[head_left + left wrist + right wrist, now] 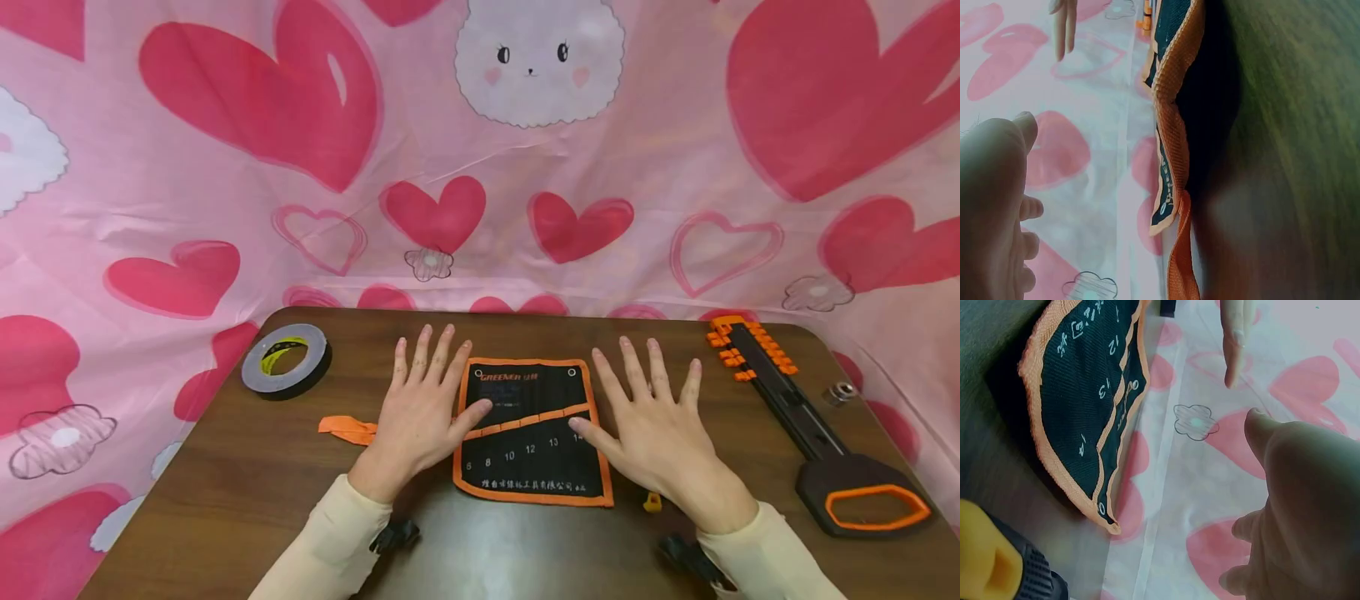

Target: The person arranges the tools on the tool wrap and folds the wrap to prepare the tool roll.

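Bare left grip (422,412) and bare right grip (660,433), fingers spread, hold nothing; between them, the orange-edged black fabric pouch (531,433) lies unfolded on the brown wooden worktop (225,492), further handling seemingly left.

The left hand (422,408) and right hand (660,429) hang apart, backs up. On each, 4 straight fingers (442,350) spread forward and 1 thumb (471,418) slants inward toward the opposite hand. Behind each hand, the wrist (372,482) leads back to a forearm (322,542) in a pale sleeve.
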Demonstrator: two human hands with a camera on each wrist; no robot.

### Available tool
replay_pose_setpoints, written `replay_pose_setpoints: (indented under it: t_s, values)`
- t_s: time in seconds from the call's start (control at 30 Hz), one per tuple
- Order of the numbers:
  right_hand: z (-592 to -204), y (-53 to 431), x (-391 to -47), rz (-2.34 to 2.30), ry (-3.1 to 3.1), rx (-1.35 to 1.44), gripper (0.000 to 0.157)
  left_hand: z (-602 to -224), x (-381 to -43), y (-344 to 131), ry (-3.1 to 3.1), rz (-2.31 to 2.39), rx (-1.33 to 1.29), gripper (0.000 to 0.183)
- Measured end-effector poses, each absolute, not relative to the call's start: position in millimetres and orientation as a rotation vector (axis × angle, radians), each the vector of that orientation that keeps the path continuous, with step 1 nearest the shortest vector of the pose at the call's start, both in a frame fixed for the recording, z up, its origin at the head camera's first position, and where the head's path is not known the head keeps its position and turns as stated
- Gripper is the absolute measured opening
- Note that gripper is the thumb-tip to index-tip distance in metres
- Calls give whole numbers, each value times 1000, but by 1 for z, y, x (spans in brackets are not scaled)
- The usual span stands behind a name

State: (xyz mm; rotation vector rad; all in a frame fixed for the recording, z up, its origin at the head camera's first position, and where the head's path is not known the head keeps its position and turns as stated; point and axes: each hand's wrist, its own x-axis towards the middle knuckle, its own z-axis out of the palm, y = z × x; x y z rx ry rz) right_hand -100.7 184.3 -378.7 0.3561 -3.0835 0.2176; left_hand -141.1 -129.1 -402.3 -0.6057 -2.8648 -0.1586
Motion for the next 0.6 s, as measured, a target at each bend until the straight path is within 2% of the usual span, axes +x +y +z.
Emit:
replay_pose_setpoints:
  t_s: [0.6]
  values:
    - [-382, 194, -108, 363, -3045, 543, 99, -399, -140, -141, -2845, -220, -654, 88]
